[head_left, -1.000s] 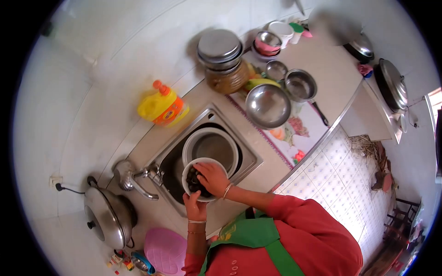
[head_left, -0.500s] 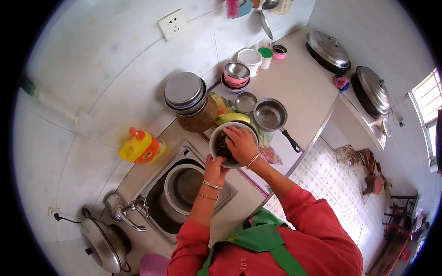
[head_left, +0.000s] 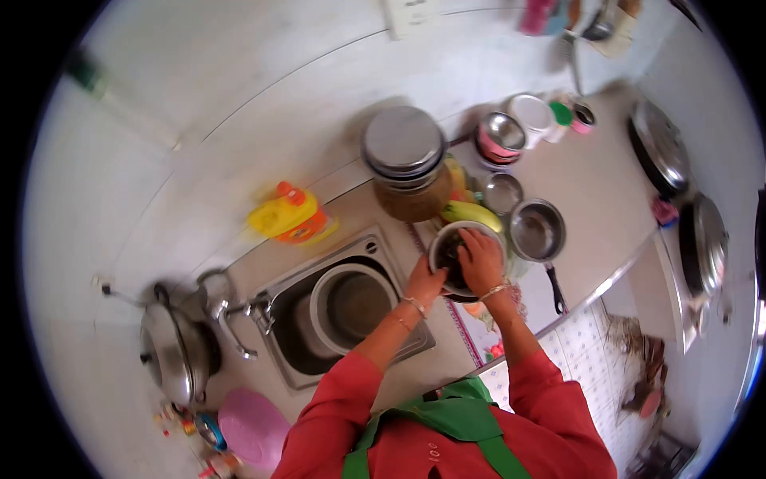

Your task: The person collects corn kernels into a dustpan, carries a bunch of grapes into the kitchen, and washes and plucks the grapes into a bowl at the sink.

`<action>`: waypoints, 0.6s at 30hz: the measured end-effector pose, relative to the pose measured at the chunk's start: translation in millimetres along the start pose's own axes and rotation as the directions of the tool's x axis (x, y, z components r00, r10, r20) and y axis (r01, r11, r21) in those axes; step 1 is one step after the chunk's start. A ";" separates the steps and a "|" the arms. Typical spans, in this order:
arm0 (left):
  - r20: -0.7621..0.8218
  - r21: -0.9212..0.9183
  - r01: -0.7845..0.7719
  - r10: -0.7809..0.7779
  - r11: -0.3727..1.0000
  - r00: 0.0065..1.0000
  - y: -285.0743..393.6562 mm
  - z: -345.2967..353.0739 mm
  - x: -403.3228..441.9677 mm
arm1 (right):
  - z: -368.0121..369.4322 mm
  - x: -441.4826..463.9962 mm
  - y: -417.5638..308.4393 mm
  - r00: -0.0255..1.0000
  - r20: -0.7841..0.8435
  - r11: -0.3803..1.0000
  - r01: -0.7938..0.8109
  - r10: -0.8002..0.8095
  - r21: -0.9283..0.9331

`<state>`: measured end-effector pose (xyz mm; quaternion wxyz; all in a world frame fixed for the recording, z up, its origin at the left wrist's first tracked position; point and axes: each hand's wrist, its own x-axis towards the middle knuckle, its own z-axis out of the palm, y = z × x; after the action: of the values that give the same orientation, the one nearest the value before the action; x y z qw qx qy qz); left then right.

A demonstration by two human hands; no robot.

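Note:
A white bowl (head_left: pixel 436 244) with dark, lumpy contents (head_left: pixel 454 270) is in front of me, to the right of the sink. My left hand (head_left: pixel 425 282) grips its near-left rim, thumb toward the inside. Over the bowl, my right hand (head_left: pixel 483 265) reaches in with fingers apart, resting on the contents; the fingertips are partly hidden. I cannot make out what the dark pieces are. Just behind the bowl lies a yellow-green vegetable or fruit (head_left: pixel 472 213). A steel saucepan (head_left: pixel 537 230) with a black handle stands right of the bowl.
The sink (head_left: pixel 291 319) holds a round pot (head_left: pixel 321 297) beside the faucet (head_left: pixel 239 315). A yellow bottle (head_left: pixel 291 217) and a lidded jar-like stack (head_left: pixel 407 148) stand along the wall. Small bowls (head_left: pixel 501 137) are farther right. A pink basin (head_left: pixel 251 427) is at lower left.
My view has turned left, so the counter and sink appear shifted right. The left hand still holds the bowl's rim, and the right hand is still inside it, its fingers slightly repositioned.

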<state>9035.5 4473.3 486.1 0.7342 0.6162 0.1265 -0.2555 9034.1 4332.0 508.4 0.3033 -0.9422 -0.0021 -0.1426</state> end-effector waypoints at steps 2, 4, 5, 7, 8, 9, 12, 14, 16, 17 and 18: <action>-0.057 0.210 -0.063 0.076 0.976 0.995 -18.8 -7.5 12.9 | 8.8 -2.0 9.8 0.999 0.007 0.999 0.041 -0.041 0.016; -0.096 0.374 -0.096 0.141 0.923 0.985 -11.3 -6.1 7.2 | 14.0 -2.2 18.5 0.995 0.026 0.995 0.098 -0.099 0.029; -0.109 0.486 -0.214 0.301 0.848 0.947 -35.4 -8.8 22.4 | 16.3 -1.6 19.9 0.992 0.029 0.993 0.121 -0.121 0.010; -0.144 0.596 -0.244 0.401 0.765 0.905 -33.1 -6.2 21.5 | 20.7 -0.8 23.6 0.987 0.025 0.987 0.161 -0.161 -0.007; -0.169 0.598 -0.224 0.394 0.769 0.903 -30.6 -6.1 21.6 | 23.0 -1.6 26.4 0.985 0.017 0.985 0.171 -0.171 -0.008; -0.209 0.594 -0.215 0.406 0.776 0.890 -29.1 -5.5 19.7 | 23.7 -2.1 27.6 0.983 0.026 0.983 0.182 -0.181 -0.013; -0.221 0.456 -0.115 0.238 0.882 0.946 -6.3 -12.4 1.2 | 23.1 -4.5 27.1 0.979 0.012 0.978 0.205 -0.205 -0.030; -0.209 0.302 -0.102 0.171 0.948 0.963 2.0 -17.4 -11.7 | 22.2 -5.7 20.2 0.980 0.006 0.979 0.199 -0.198 -0.036; -0.249 0.218 -0.138 0.192 0.966 0.949 -8.4 -20.8 -15.3 | 22.5 -4.6 22.4 0.971 0.013 0.971 0.239 -0.239 -0.015; -0.255 0.150 -0.170 0.205 0.974 0.945 -13.0 -22.9 -17.5 | 22.0 -5.7 21.6 0.963 0.027 0.963 0.270 -0.270 -0.003; -0.286 0.137 -0.177 0.210 0.975 0.935 -15.2 -27.7 -21.6 | 18.1 -6.2 15.7 0.971 0.027 0.972 0.237 -0.236 -0.010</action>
<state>9013.0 4503.2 478.4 0.6933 0.6964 0.1606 -0.0925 9034.5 4330.0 483.7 0.2781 -0.9389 -0.1174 -0.1655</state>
